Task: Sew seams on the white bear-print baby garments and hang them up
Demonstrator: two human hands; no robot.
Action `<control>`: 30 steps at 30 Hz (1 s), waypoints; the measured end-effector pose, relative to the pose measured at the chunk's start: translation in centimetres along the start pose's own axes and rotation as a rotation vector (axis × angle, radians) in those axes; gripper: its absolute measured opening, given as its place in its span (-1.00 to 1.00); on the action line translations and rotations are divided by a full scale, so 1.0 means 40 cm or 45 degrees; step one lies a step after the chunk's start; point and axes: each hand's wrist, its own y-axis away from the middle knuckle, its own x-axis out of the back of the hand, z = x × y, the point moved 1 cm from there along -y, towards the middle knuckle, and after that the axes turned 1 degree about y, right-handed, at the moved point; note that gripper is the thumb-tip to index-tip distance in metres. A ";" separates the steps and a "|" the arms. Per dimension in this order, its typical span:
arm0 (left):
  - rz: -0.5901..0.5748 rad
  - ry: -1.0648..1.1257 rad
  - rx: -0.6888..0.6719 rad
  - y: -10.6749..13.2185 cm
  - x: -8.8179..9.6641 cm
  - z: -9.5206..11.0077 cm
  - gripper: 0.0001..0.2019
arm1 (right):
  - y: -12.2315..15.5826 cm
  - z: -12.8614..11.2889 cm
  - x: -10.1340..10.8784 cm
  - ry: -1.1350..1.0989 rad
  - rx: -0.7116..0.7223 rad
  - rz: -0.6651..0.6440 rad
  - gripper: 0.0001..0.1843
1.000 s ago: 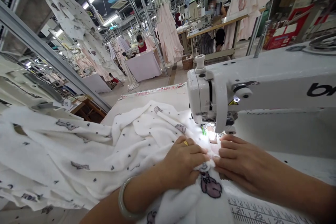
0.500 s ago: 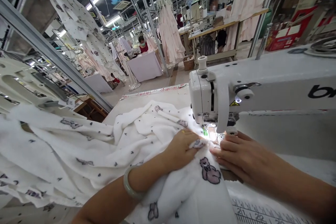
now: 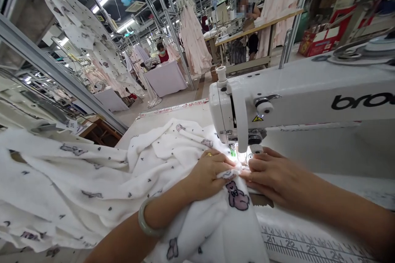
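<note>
Head cam: L hand (image 3: 206, 176) is pinching bear-print fabric (image 3: 216, 226) in front of sewing machine (image 3: 296, 104), prob. steadying edge; R hand (image 3: 277, 174) is resting fingertips by same edge, prob. guiding, can't tell if pinching; bulk is lying bunched L, slack?
</note>
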 end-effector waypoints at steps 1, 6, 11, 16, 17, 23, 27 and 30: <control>-0.019 -0.065 -0.001 0.004 0.000 0.002 -0.75 | 0.000 0.004 0.003 -0.001 -0.001 -0.002 -0.66; -0.068 -0.398 -0.090 0.023 -0.006 0.009 -0.59 | 0.005 0.020 0.011 0.125 0.015 0.134 -0.71; -0.164 -0.539 -0.136 0.027 -0.011 0.021 -0.56 | 0.007 0.017 0.004 0.124 -0.073 -0.003 -0.76; -0.239 -0.607 -0.041 0.004 -0.004 0.013 -0.57 | 0.018 0.033 -0.015 0.199 -0.130 0.045 -0.76; -0.250 -0.614 -0.025 -0.002 -0.002 0.009 -0.57 | 0.021 0.038 -0.020 0.204 -0.151 0.054 -0.74; -0.259 -0.655 0.041 -0.031 0.008 -0.008 -0.53 | 0.026 0.060 -0.030 0.213 -0.219 0.035 -0.63; -0.238 -0.643 0.034 -0.038 0.004 -0.015 -0.56 | 0.021 0.066 -0.027 0.241 -0.211 0.050 -0.63; -0.201 -0.622 0.011 -0.034 -0.001 -0.022 -0.55 | 0.022 0.068 -0.025 0.246 -0.193 0.052 -0.68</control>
